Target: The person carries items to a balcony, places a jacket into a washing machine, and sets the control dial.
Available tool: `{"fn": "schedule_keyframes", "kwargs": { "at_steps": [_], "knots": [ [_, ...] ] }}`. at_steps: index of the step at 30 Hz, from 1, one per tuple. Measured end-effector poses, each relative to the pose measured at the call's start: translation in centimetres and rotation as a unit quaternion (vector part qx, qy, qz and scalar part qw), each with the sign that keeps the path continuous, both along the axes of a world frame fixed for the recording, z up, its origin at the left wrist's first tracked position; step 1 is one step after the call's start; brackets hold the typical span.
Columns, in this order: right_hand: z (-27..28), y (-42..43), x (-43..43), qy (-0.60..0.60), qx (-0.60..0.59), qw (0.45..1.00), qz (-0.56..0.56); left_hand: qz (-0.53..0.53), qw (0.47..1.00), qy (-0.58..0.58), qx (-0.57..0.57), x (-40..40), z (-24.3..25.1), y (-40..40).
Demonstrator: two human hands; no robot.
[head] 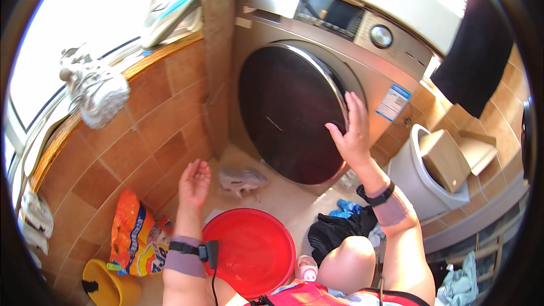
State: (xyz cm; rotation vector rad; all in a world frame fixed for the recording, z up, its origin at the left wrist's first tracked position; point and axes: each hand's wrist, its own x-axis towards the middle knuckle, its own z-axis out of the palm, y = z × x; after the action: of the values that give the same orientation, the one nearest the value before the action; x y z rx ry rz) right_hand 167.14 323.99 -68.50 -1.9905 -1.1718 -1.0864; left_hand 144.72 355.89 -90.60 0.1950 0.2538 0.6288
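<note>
A front-loading washing machine (297,29) faces me, its round dark door (289,114) standing slightly ajar. My right hand (355,136) is at the right rim of that door, fingers extended along the edge and thumb spread over the dark face. My left hand (195,182) is raised, palm up, with fingers loosely curled and nothing in it. Below and beside it on the floor sits a red plastic basin (250,250). Dark clothes (335,233) lie in a heap below my right forearm, a blue item (346,209) on top.
An orange detergent bag (136,238) and a yellow bucket (112,284) stand at lower left. White shoes (97,89) rest along the window ledge. To the right, a white bin (408,178) holds cardboard (444,159). Black cloth (476,55) hangs above. A plastic-wrapped bundle (242,178) lies before the machine.
</note>
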Motion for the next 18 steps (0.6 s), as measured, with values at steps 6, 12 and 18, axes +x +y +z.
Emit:
{"fn": "schedule_keyframes", "kwargs": {
  "at_steps": [6, 12, 18],
  "knots": [
    [-1.6, -1.7, -0.1, 0.002, -0.003, 0.999, 0.034, 0.04, 0.991, 0.112, -0.064, -1.2, 0.0, 0.1],
    [-6.8, -2.5, 5.8, 0.299, -0.005, 0.954, -0.019, 0.036, 0.989, 0.137, -0.046, -1.5, 0.4, 0.1],
    [-6.3, -3.3, 6.4, 0.425, -0.005, 0.905, -0.006, 0.033, 0.986, 0.158, -0.032, -1.3, 0.6, -0.5]
  ]
}}
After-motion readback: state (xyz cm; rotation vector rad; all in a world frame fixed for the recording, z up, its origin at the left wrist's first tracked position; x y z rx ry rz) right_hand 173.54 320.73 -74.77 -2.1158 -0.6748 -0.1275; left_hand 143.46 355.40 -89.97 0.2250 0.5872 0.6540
